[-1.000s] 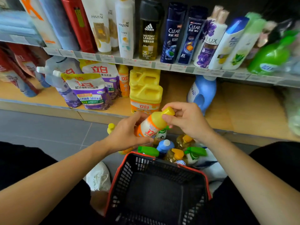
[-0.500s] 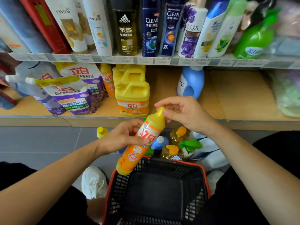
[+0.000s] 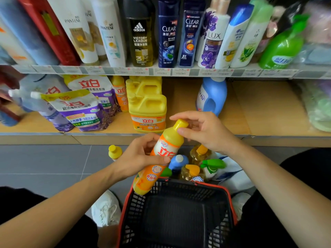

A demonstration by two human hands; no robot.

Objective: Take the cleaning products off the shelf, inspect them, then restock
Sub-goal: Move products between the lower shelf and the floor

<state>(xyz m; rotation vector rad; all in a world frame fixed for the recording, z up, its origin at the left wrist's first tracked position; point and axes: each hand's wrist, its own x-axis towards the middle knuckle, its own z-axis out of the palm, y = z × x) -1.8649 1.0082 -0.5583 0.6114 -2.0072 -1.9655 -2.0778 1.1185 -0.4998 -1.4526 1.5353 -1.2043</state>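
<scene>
Our left hand (image 3: 141, 156) is wrapped round the middle of the orange detergent bottle (image 3: 169, 142), which tilts in the air above the far rim of the basket (image 3: 179, 208). Our right hand (image 3: 206, 131) holds its top end, thumb on the neck and fingers curved over the yellow cap (image 3: 181, 124). Our palm hides much of the label. Behind the basket, only the tops of the floor bottles (image 3: 189, 169) show, so we cannot read them. The price strip (image 3: 161, 71) is blurred, and the shampoo bottles (image 3: 141, 33) are cut off at the top. Yellow jugs (image 3: 147, 108) stand on the wooden lower shelf (image 3: 259, 108), above a grey tiled floor (image 3: 44, 161).
</scene>
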